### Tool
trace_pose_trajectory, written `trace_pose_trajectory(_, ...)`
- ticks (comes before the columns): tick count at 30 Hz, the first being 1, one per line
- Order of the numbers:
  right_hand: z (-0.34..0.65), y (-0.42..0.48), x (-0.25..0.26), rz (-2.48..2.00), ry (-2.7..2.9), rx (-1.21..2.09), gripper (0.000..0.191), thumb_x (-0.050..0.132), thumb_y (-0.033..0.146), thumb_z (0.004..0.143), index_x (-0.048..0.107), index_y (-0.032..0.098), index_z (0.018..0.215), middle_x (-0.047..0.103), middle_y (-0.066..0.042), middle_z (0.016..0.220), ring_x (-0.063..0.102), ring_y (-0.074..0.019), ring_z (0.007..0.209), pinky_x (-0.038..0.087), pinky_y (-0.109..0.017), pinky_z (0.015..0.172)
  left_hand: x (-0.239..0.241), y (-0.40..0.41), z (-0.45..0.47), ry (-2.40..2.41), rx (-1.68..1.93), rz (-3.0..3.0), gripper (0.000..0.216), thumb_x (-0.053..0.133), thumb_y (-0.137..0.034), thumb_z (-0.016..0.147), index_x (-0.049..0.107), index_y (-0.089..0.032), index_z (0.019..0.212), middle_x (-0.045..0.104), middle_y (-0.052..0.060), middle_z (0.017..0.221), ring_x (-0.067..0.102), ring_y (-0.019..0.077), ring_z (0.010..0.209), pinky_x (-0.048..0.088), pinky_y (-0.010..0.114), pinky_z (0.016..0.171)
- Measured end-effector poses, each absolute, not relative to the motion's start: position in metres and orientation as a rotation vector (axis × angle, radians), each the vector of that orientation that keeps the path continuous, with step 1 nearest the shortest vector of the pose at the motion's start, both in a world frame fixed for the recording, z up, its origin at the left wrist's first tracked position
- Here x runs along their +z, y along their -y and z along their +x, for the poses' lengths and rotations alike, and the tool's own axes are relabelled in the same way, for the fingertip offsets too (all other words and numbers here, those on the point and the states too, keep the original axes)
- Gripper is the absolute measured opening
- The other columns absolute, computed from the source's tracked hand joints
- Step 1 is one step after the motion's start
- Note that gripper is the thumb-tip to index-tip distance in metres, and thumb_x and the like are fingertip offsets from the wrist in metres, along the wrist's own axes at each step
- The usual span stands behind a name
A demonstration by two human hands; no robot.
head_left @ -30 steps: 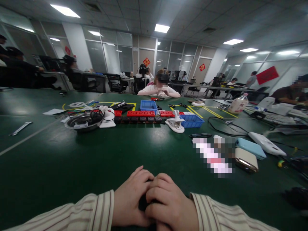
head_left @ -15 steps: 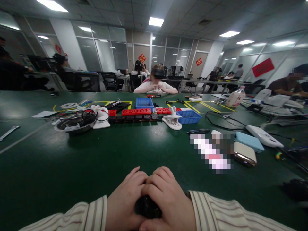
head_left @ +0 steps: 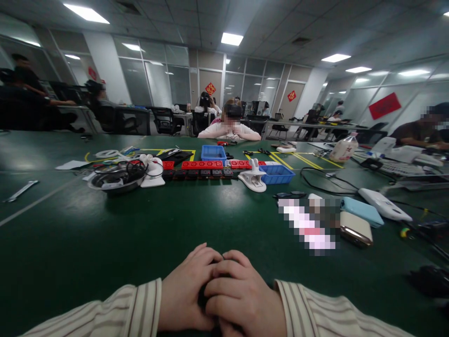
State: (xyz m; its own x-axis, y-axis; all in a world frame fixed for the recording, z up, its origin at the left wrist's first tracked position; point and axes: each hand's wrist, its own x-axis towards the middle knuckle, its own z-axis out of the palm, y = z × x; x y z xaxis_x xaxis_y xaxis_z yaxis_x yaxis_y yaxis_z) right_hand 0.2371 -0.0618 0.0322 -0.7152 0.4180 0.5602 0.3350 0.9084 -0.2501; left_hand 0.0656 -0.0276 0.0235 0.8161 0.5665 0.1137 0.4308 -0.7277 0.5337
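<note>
Hands met at the near edge of the green table point(head_left: 105, 243), both in striped sleeves. Left hand point(head_left: 184, 292) lay with its fingers curled toward the middle, and right hand point(head_left: 240, 299) was folded over against it, knuckles up, the two touching along their inner sides. Between them sat a small dark object point(head_left: 202, 296), only a sliver of it visible in the gap under the right fingers point(head_left: 224, 281); what it was could not be told. Both sets of fingers were bent closed around it, the right ones lying over its top and the left ones pressed to its side, so the thing lay cupped under the palms and low against the table.

Farther out, well apart from the hands, a phone point(head_left: 356, 228) and a pale blue case point(head_left: 363, 211) lay to the right beside a blurred patch, with a white device point(head_left: 384, 204) just beyond them. Near the middle of the table stood a white clamp point(head_left: 253, 178) just beside a blue tray point(head_left: 277, 174), a row of red blocks point(head_left: 203, 164) with a dark row before it, and another blue bin point(head_left: 214, 153). To the left rested a metal bowl point(head_left: 115, 180) with black cable in it, and a wrench point(head_left: 19, 191) lay off by itself. A person sat at the far side of the table, others farther back.
</note>
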Motion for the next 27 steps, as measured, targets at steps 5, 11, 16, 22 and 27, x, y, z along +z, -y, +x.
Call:
trace_pose_trajectory(5,0.2389,0.0647,0.0386,-0.660,2.363,0.197,0.030,0.044,0.042,0.090,0.054,0.017,0.103,0.060,-0.004,0.103,0.048,-0.0185,0.101,0.027,-0.037,0.097,0.0205,0.0312,0.0665,-0.757,0.386,2.583,0.073,0.077,-0.038,0.057,0.047,-0.024,0.122,0.054,0.006,0.118,0.048,0.0307,0.112,0.017,0.059,0.106)
trace_pose_trajectory(11,0.2369,0.0656,0.0378,-0.878,2.233,0.321,0.060,0.025,0.067,0.088,0.056,0.016,0.095,0.057,-0.007,0.091,0.047,-0.0208,0.084,0.035,-0.037,0.077,0.0262,0.0327,0.0698,-0.841,0.361,2.525,0.045,0.074,-0.038,0.066,0.057,-0.021,0.104,0.058,0.005,0.103,0.054,0.0268,0.101,0.017,0.059,0.106)
trace_pose_trajectory(16,0.2362,0.0620,0.0344,-0.945,2.307,0.298,0.031,0.052,0.047,0.081,0.054,0.017,0.090,0.055,-0.004,0.088,0.046,-0.0193,0.082,0.034,-0.035,0.076,0.0287,0.0290,0.0704,-0.825,0.318,2.498,0.041,0.078,-0.028,0.057,0.061,-0.021,0.095,0.058,0.004,0.098,0.054,0.0255,0.096,0.016,0.058,0.106)
trace_pose_trajectory(22,0.2384,0.0598,0.0369,-0.695,2.357,0.285,0.017,0.043,0.023,0.072,0.052,0.018,0.085,0.060,-0.003,0.086,0.047,-0.0175,0.084,0.035,-0.034,0.077,0.0265,0.0237,0.0707,-0.843,0.323,2.448,0.040,0.083,-0.024,0.050,0.065,-0.022,0.087,0.054,0.002,0.100,0.053,0.0244,0.099,0.017,0.053,0.107)
trace_pose_trajectory(27,0.2367,0.0580,0.0346,-0.472,2.337,0.206,0.014,0.037,0.020,0.074,0.051,0.018,0.077,0.062,0.001,0.078,0.050,-0.0151,0.083,0.035,-0.034,0.084,0.0244,0.0246,0.0681,-0.830,0.360,2.467,0.044,0.082,-0.035,0.054,0.064,-0.024,0.093,0.055,0.003,0.102,0.053,0.0255,0.102,0.017,0.055,0.106)
